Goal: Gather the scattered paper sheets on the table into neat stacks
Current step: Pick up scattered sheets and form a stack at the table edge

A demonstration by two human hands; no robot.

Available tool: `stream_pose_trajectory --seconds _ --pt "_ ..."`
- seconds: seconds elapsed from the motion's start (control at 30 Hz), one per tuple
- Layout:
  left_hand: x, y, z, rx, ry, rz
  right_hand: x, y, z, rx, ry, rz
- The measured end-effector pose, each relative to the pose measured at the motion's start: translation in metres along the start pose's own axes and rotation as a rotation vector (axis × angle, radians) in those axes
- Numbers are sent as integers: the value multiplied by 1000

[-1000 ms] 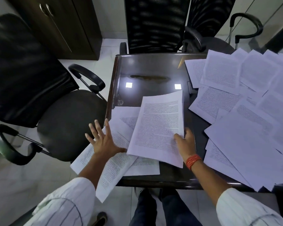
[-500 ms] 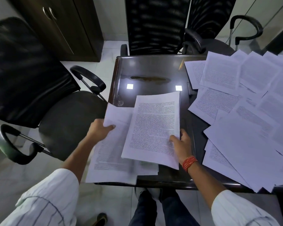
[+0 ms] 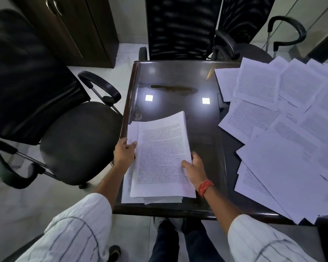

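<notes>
1. Stack point(image 3: 160, 157) at table's point(image 3: 170, 80) near-left corner, long axis running away from body; left hand point(image 3: 124, 155) pinches its left edge, right hand point(image 3: 194, 170) grips right edge
2. Loose sheets point(image 3: 284, 140) lie well to the right; right hand nearer

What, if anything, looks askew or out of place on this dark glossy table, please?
The white printed sheets at the right lie fanned at mixed angles, some overhanging the dark glossy table. The held paper stack is uneven: lower sheets jut out left and below.
</notes>
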State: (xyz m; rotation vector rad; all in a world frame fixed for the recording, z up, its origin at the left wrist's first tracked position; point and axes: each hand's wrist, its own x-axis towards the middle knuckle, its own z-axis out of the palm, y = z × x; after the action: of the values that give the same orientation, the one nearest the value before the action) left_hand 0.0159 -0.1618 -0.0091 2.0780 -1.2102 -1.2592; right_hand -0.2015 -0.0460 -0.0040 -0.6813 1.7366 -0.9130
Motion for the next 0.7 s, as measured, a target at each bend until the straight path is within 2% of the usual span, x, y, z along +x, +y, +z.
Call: stream_pose_trajectory --seconds 0.17,0.33,0.57,0.7 --pt "-8 -20 -4 28 72 46 4 16 9 -231 7 47" --pt "-6 -21 -1 90 106 68 7 12 6 -470 -13 -72" --pt "-9 -15 1 84 127 27 23 -16 -7 -414 -131 -131" --pt "-8 -11 -2 142 106 43 37 -21 -12 -605 -157 -124"
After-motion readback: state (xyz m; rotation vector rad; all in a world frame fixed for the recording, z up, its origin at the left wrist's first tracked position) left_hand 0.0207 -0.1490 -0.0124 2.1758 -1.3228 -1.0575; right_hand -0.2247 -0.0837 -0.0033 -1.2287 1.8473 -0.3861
